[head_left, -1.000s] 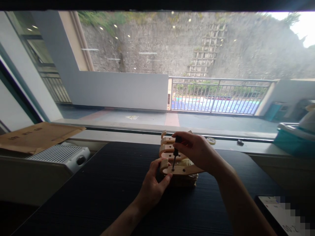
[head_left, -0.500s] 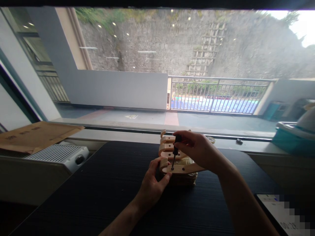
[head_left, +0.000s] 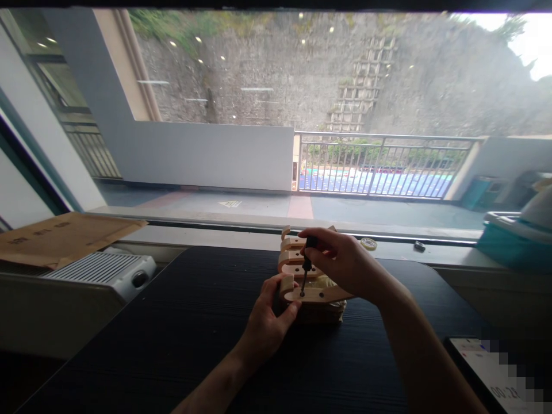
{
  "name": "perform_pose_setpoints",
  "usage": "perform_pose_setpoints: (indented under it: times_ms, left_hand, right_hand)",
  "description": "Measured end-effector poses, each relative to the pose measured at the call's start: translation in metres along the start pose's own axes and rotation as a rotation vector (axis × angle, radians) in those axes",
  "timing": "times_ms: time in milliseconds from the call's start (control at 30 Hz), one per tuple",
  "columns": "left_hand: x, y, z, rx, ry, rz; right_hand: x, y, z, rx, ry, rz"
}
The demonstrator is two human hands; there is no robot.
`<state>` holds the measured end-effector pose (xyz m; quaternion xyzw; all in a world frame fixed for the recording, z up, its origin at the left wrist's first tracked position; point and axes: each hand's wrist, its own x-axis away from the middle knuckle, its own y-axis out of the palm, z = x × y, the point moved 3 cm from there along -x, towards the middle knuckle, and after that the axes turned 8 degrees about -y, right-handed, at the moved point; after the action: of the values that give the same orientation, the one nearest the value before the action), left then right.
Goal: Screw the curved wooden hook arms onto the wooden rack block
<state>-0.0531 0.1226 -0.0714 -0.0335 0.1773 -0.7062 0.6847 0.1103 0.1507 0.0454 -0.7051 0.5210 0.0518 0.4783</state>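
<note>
A stack of curved wooden pieces with holes [head_left: 317,295] sits on the black table [head_left: 181,339], resting on a crinkled plastic bag [head_left: 321,313]. My left hand [head_left: 267,322] grips the rounded left end of the nearest wooden piece, thumb and fingers pinching it. My right hand [head_left: 345,261] is closed round the black handle of a small screwdriver [head_left: 306,270], held upright with its tip in a hole of that nearest piece. Further wooden pieces [head_left: 293,253] lie behind, partly hidden by my right hand.
A white heater [head_left: 107,273] and a cardboard sheet [head_left: 60,236] lie at the left. A roll of tape [head_left: 368,244] and a small dark item [head_left: 418,247] rest on the sill. A teal box [head_left: 513,241] stands at the right; a phone [head_left: 495,374] lies bottom right.
The view has shifted slightly upward. Both hands stay on the wooden piece and screwdriver, with only small finger movement on the handle.
</note>
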Motion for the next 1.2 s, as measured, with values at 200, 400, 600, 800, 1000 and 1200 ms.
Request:
perform_pose_setpoints:
  times_ms: [200,400,600,800,1000,1200]
  left_hand:
    - [0.000,0.001,0.001,-0.004,0.014,0.011]
    - [-0.001,0.001,0.001,0.007,-0.004,0.004]
    - [-0.001,0.001,0.000,0.013,-0.002,0.009]
    - [0.000,0.000,0.004,0.016,-0.008,0.007]
    - [0.000,0.000,0.002,0.029,-0.002,0.019]
    - [0.000,0.000,0.002,0.011,-0.007,0.036]
  right_hand:
    - [0.000,-0.001,0.003,0.029,0.013,0.008]
    - [0.002,-0.002,-0.003,0.014,0.032,0.005]
    - [0.002,-0.005,-0.003,0.014,-0.008,-0.015]
    - [-0.003,0.003,-0.003,0.022,-0.037,0.006]
    - [-0.005,0.004,-0.008,0.064,-0.033,0.033]
    - [0.000,-0.004,-0.005,0.023,0.003,0.009]
